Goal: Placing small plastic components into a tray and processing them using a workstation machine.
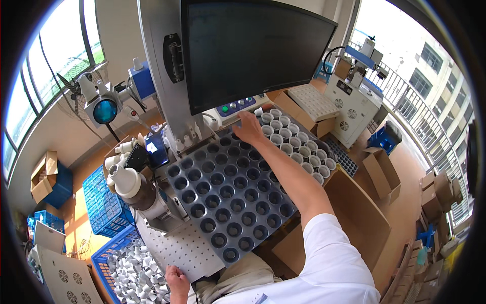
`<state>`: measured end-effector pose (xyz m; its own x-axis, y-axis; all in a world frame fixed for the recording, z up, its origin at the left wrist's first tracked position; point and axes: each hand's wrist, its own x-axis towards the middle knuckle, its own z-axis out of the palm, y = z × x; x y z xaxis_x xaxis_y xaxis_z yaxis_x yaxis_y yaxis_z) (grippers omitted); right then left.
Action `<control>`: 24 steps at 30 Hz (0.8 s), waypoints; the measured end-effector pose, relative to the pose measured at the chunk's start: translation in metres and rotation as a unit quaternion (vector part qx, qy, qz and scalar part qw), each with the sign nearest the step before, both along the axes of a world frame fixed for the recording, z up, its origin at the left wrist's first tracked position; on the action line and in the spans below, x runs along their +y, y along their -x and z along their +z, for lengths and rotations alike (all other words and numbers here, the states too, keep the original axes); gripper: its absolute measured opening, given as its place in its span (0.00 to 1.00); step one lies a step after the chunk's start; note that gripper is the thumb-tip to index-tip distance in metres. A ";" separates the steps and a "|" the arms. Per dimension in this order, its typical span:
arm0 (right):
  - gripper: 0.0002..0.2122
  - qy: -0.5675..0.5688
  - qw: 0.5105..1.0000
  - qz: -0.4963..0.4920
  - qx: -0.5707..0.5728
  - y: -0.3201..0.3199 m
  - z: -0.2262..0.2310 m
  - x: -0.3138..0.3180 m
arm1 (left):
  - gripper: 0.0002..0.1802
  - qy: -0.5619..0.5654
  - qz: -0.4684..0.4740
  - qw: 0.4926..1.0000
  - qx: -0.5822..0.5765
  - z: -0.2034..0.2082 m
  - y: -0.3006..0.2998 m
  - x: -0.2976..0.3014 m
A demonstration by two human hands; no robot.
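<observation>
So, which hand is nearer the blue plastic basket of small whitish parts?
Left. The left hand is by the basket; the right hand is farther off, near the far edge of the black plastic round-cupped tray.

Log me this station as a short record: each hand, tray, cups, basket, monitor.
Left hand: beside the near edge of the perforated plate, close to the basket; grip unclear
Right hand: over the tray's far edge, near the white cups; grip unclear
Black tray: rows of round wells
White cups: grouped in rows, right of the right hand
Blue basket: heaped with white parts
Monitor: screen dark
</observation>
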<state>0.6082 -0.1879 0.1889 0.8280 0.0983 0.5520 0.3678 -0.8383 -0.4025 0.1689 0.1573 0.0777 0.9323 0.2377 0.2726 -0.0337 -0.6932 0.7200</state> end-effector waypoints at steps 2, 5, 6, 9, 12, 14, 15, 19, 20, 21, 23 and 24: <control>0.30 0.086 0.985 -0.114 0.095 -0.020 0.002 -0.040 | 0.08 -0.021 -0.049 0.999 -0.007 0.002 -0.003 -0.025; 0.37 0.133 0.962 -0.164 0.176 -0.036 0.014 -0.071 | 0.09 -0.090 -0.040 0.995 -0.027 -0.001 -0.002 -0.033; 0.37 0.145 0.949 -0.173 0.219 -0.039 0.018 -0.075 | 0.09 -0.091 -0.044 0.994 -0.032 0.001 -0.001 -0.032; 0.37 0.168 0.916 -0.171 0.322 -0.061 0.021 -0.102 | 0.10 -0.093 -0.046 0.994 -0.035 -0.002 -0.006 -0.037; 0.34 0.171 0.901 -0.151 0.369 -0.077 0.015 -0.109 | 0.10 -0.102 -0.044 0.993 -0.027 -0.002 -0.003 -0.036; 0.30 0.187 0.916 -0.104 0.340 -0.072 0.023 -0.100 | 0.10 -0.110 -0.045 0.992 -0.029 -0.002 -0.002 -0.033; 0.30 0.186 0.917 -0.102 0.339 -0.082 0.015 -0.103 | 0.10 -0.110 -0.040 0.993 -0.029 -0.003 -0.001 -0.032; 0.29 0.138 0.971 -0.059 0.188 -0.086 0.015 -0.136 | 0.09 -0.092 -0.047 0.994 -0.027 -0.004 -0.006 -0.038; 0.31 0.084 0.983 -0.029 0.160 -0.081 0.022 -0.136 | 0.09 -0.090 -0.049 0.994 -0.029 -0.005 -0.006 -0.037; 0.31 0.084 0.983 -0.028 0.159 -0.070 0.029 -0.123 | 0.09 -0.087 -0.045 0.995 -0.026 -0.008 -0.004 -0.035; 0.30 0.047 0.995 0.008 0.089 -0.027 0.043 -0.070 | 0.09 -0.085 -0.037 0.995 -0.023 -0.009 -0.002 -0.032; 0.29 0.033 0.995 0.067 0.064 0.009 0.055 -0.042 | 0.08 -0.087 -0.041 0.995 -0.027 -0.007 -0.002 -0.032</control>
